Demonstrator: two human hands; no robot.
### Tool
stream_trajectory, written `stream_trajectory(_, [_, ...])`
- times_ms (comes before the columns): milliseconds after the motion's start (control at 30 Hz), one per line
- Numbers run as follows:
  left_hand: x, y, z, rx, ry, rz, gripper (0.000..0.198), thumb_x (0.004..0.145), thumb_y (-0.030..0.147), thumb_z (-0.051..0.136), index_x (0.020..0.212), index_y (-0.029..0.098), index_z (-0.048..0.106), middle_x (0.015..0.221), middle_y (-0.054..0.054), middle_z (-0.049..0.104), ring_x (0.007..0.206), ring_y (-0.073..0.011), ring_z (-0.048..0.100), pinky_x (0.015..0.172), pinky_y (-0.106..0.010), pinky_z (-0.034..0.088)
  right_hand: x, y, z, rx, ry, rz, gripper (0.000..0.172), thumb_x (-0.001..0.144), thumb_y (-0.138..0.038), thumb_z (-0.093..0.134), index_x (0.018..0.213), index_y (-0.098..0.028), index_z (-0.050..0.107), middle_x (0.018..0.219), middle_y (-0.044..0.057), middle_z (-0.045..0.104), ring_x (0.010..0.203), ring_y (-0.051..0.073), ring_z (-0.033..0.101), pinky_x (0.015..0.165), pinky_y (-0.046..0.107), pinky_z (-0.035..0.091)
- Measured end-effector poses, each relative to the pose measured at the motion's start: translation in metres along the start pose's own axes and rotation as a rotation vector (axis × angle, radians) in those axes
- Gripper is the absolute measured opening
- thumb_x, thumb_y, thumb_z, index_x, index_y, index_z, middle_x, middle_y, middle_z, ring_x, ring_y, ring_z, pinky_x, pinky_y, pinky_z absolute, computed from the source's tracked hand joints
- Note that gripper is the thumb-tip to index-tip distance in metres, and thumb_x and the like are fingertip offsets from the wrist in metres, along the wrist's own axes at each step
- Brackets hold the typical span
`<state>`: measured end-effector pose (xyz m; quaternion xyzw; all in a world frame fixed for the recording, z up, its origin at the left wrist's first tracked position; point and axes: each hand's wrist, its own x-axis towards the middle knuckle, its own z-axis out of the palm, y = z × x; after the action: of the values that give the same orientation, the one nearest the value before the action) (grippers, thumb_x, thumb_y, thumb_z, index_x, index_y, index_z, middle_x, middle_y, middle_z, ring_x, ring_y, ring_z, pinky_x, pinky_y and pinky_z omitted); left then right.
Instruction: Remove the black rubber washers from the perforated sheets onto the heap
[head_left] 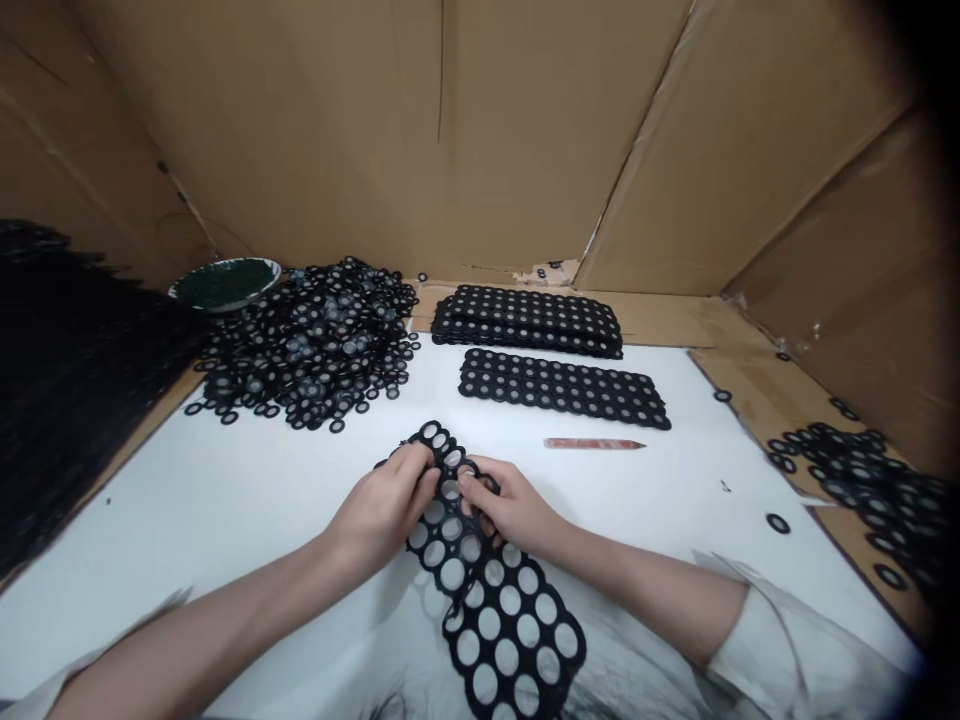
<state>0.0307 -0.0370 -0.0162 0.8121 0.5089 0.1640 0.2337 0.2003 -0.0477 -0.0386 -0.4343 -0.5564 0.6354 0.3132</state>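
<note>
A black sheet with rows of round holes [517, 628] slants across the white table, its near end toward me. My left hand [386, 495] pinches its far left edge, fingers closed. On the sheet's right edge, a little lower, my right hand [506, 503] is closed, thumb and fingers gripping the black strip. Part of the sheet between the hands is bent and raised. The fingertips hide exactly where each hand grips.
Black rings [315, 340] lie heaped at the back left beside a dish of dark green stuff [225, 284]. Stacked black sheets [525, 320] and another sheet group [562, 388] lie behind my hands. A red pencil-like tool [592, 443] sits right. More rings [862, 465] are at far right. Cardboard walls [525, 130] enclose the table.
</note>
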Motion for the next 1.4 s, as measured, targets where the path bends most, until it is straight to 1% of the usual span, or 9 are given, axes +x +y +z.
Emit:
stream_trajectory(233, [0.006, 0.001, -0.005, -0.275, -0.135, -0.026, 0.017, 0.084, 0.031, 0.029, 0.078, 0.021, 0.041, 0.069, 0.002, 0.052, 0.064, -0.0137, 0.05, 0.058, -0.025, 0.038, 0.001, 0.001, 0.002, 0.037, -0.038, -0.095, 0.022, 0.083, -0.037, 0.038, 0.084, -0.019, 0.05, 0.066, -0.002, 0.048, 0.041, 0.004, 0.04, 0.039, 0.018, 0.037])
stream_trajectory(467, [0.007, 0.003, 0.003, -0.218, -0.08, -0.075, 0.021, 0.084, 0.028, 0.027, 0.073, 0.02, 0.043, 0.065, 0.001, 0.053, 0.059, -0.0135, 0.049, 0.055, -0.025, 0.036, 0.002, 0.003, 0.005, 0.015, -0.03, -0.075, 0.018, 0.084, -0.033, 0.037, 0.084, -0.018, 0.047, 0.078, 0.0, 0.051, 0.045, 0.004, 0.041, 0.042, 0.019, 0.037])
stream_trajectory(533, [0.011, -0.004, -0.003, -0.184, 0.019, -0.103, 0.022, 0.084, 0.029, 0.028, 0.072, 0.02, 0.044, 0.064, 0.001, 0.053, 0.059, -0.0138, 0.049, 0.055, -0.024, 0.036, 0.002, 0.003, 0.005, 0.025, -0.023, -0.03, 0.016, 0.084, -0.033, 0.036, 0.083, -0.018, 0.044, 0.077, -0.001, 0.049, 0.044, 0.004, 0.039, 0.041, 0.019, 0.036])
stream_trajectory(667, [0.024, -0.031, -0.029, -0.159, 0.453, -0.25, 0.022, 0.083, 0.031, 0.028, 0.075, 0.02, 0.045, 0.059, 0.003, 0.049, 0.055, -0.0128, 0.046, 0.051, -0.022, 0.034, 0.001, 0.003, 0.005, 0.091, 0.064, 0.023, 0.015, 0.084, -0.032, 0.034, 0.08, -0.019, 0.04, 0.079, 0.0, 0.045, 0.051, 0.005, 0.04, 0.041, 0.017, 0.036])
stream_trajectory(700, [0.026, -0.036, -0.035, -0.152, 0.489, -0.272, 0.023, 0.083, 0.032, 0.027, 0.073, 0.02, 0.044, 0.056, 0.003, 0.047, 0.053, -0.0123, 0.045, 0.049, -0.021, 0.033, 0.001, 0.003, 0.005, 0.114, 0.076, 0.031, 0.014, 0.084, -0.032, 0.035, 0.08, -0.019, 0.04, 0.078, -0.001, 0.045, 0.053, 0.006, 0.04, 0.041, 0.017, 0.036])
stream_trajectory(900, [0.026, -0.034, -0.042, 0.122, 0.16, -0.079, 0.024, 0.083, 0.031, 0.03, 0.067, 0.02, 0.042, 0.062, 0.002, 0.052, 0.056, -0.0128, 0.049, 0.053, -0.022, 0.033, -0.002, 0.003, 0.006, 0.101, 0.108, 0.055, 0.024, 0.076, -0.043, 0.046, 0.075, -0.021, 0.038, 0.064, -0.004, 0.039, 0.046, 0.006, 0.039, 0.037, 0.018, 0.033])
stream_trajectory(1100, [0.033, -0.052, -0.032, 0.384, 0.246, -0.081, 0.021, 0.084, 0.03, 0.028, 0.087, 0.019, 0.046, 0.085, -0.005, 0.055, 0.073, -0.0186, 0.053, 0.06, -0.027, 0.038, -0.002, 0.004, 0.008, 0.043, 0.165, -0.091, 0.018, 0.074, -0.03, 0.053, 0.072, -0.019, 0.039, 0.067, -0.003, 0.051, 0.065, 0.011, 0.052, 0.059, 0.024, 0.042])
stream_trajectory(1233, [0.038, -0.063, -0.021, 0.473, 0.237, -0.071, 0.027, 0.083, 0.032, 0.032, 0.101, 0.019, 0.047, 0.093, -0.007, 0.05, 0.073, -0.0195, 0.053, 0.062, -0.03, 0.042, -0.003, -0.001, 0.008, 0.082, 0.088, -0.07, 0.013, 0.076, -0.026, 0.049, 0.082, -0.021, 0.039, 0.072, -0.001, 0.06, 0.06, 0.011, 0.053, 0.05, 0.022, 0.039])
stream_trajectory(1400, [0.04, -0.055, -0.009, 0.39, 0.198, 0.134, 0.035, 0.081, 0.037, 0.038, 0.112, 0.021, 0.045, 0.111, -0.009, 0.043, 0.099, -0.0237, 0.044, 0.083, -0.037, 0.038, -0.003, -0.003, 0.007, 0.045, 0.085, -0.08, 0.012, 0.075, -0.025, 0.051, 0.08, -0.02, 0.041, 0.068, -0.001, 0.06, 0.058, 0.01, 0.052, 0.053, 0.022, 0.04])
